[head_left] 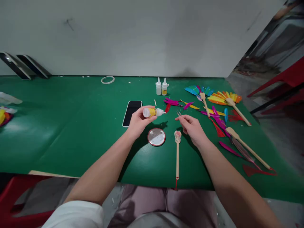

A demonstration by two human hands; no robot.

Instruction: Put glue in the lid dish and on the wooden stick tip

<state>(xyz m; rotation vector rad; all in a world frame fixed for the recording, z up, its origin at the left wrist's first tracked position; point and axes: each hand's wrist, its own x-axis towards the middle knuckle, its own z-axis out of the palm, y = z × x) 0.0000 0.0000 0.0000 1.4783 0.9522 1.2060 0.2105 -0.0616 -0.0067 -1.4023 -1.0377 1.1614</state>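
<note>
My left hand [139,121] holds a small white glue bottle [154,112] with a yellow label, tipped sideways, nozzle pointing right, above a round red-rimmed lid [156,136]. My right hand [193,128] pinches thin metal tweezers [179,113], tips pointing up-left toward the bottle's nozzle. Between the hands, a wooden stick [177,154] with a glue-smeared round head lies on the green table [71,126], pointing toward me.
A black phone [132,113] lies left of the bottle. Two more glue bottles [161,87] stand at the back. Loose coloured feathers [219,122] and finished feather fans [223,98] on sticks lie to the right. A white ring [107,79] sits near the wall. Red chairs [288,79] stand right.
</note>
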